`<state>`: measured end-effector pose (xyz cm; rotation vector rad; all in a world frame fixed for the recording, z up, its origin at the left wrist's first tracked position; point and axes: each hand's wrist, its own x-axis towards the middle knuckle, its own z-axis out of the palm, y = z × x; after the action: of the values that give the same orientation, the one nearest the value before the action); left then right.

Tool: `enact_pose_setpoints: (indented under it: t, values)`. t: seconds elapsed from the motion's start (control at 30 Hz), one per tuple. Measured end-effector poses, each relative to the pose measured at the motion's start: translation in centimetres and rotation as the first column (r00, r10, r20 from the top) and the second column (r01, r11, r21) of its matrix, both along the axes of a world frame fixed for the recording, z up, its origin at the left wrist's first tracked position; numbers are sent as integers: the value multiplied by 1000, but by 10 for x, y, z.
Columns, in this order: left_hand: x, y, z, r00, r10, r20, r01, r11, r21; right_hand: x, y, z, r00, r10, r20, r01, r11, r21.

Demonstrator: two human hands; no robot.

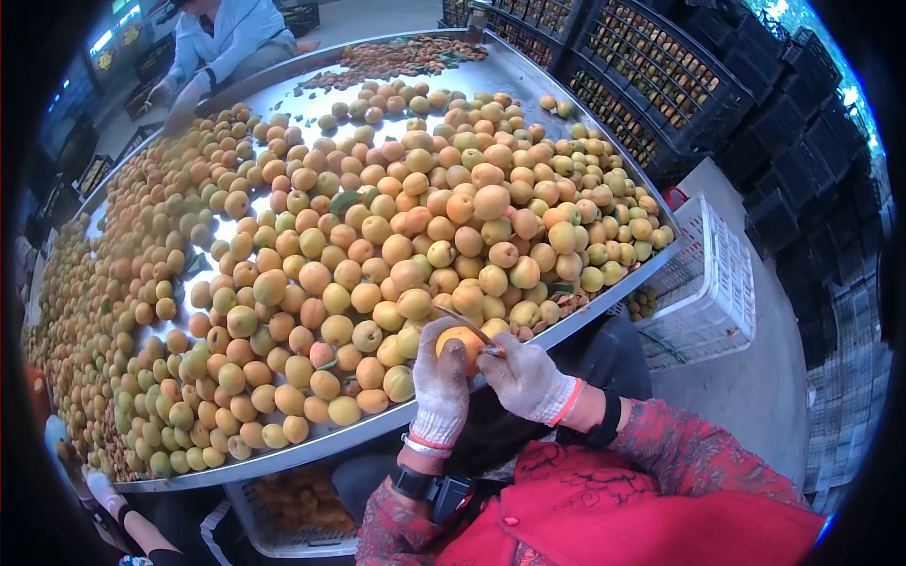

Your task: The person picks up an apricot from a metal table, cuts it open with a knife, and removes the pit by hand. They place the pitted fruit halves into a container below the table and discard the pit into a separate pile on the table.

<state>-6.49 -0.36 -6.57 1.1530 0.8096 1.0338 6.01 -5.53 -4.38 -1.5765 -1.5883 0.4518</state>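
Note:
My left hand, in a whitish work glove with stained fingertips, is closed around an orange apricot at the table's near edge. My right hand, gloved the same way, grips a small knife by its handle. The thin blade points up and left, across the top of the apricot. Just beyond both hands, many loose apricots, yellow to orange with some greenish, are heaped on the metal table.
Brown pits lie at the table's far end. A white plastic crate stands at right, with black crates stacked behind. Below the table is a crate with orange fruit. A person works at far left; another's gloved hand shows lower left.

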Motion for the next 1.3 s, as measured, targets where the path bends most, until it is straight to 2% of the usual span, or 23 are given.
enact_pose_setpoints:
  t: [0.03, 0.07, 0.1, 0.13, 0.17, 0.2, 0.27, 0.3, 0.4, 0.43, 0.53, 0.63, 0.67, 0.83, 0.93, 1.13, 1.23, 1.3]
  values:
    - [0, 1, 0, 1000, 0, 4, 0, 1000, 8, -3, 1, 0, 998, 4, -69, -3, 1000, 24]
    - [-1, 3, -1, 1000, -1, 7, 1, 1000, 18, -2, 0, 5, 958, -43, -284, -19, 977, -212]
    - [-1, 5, -2, 1000, -4, 10, 4, 1000, 31, -3, 1, 26, 873, -137, -467, -85, 902, -424]
    - [-1, 6, -5, 999, -20, 33, 19, 999, 45, -2, 3, 41, 753, -267, -601, -195, 782, -592]
    - [0, 7, -10, 998, -39, 57, 36, 998, 59, 3, 1, 47, 669, -363, -648, -270, 694, -667]
    - [1, 6, -10, 995, -58, 82, 52, 996, 72, 8, -5, 48, 521, -381, -764, -390, 689, -610]
    - [6, 5, -6, 953, -106, 283, 129, 990, -62, 15, -14, 46, 173, -410, -896, -588, 686, -428]
    - [6, 4, -5, 918, -113, 380, 172, 977, -125, 11, -18, 48, 133, -354, -926, -607, 710, -359]
    - [4, 4, -13, 812, 70, 580, 303, 798, -521, 7, -17, 54, 609, -252, -753, -335, 778, -531]
    - [3, 6, -14, 807, 75, 585, 292, 811, -506, 10, -16, 57, 673, -250, -696, -310, 759, -572]
    - [6, 10, -15, 788, 81, 611, 274, 842, -464, 8, -24, 31, 867, -91, -491, -152, 889, -432]
    - [4, 10, -17, 791, 23, 612, 315, 842, -438, 3, -27, 33, 953, -34, -302, -87, 922, -378]
    - [4, 10, -17, 791, 14, 612, 321, 842, -434, 0, -27, 36, 976, -8, -217, -70, 935, -348]
    - [1, 9, -9, 772, 20, 635, 329, 843, -426, -2, -27, 23, 998, 0, -66, -17, 965, -261]
    - [-1, 8, 2, 836, -77, 543, 281, 910, -304, -3, -24, 19, 1000, 20, -14, -22, 981, -191]
    - [4, 2, -1, 832, 40, 554, 245, 869, -429, -4, -17, 5, 997, 43, 59, -37, 995, -97]
    - [2, 2, 0, 816, 8, 579, 287, 863, -416, -5, -17, -3, 998, 23, 62, -18, 997, -80]
    - [4, -1, 3, 748, -9, 663, 403, 800, -445, -4, -16, -8, 992, 27, 124, -18, 997, -70]
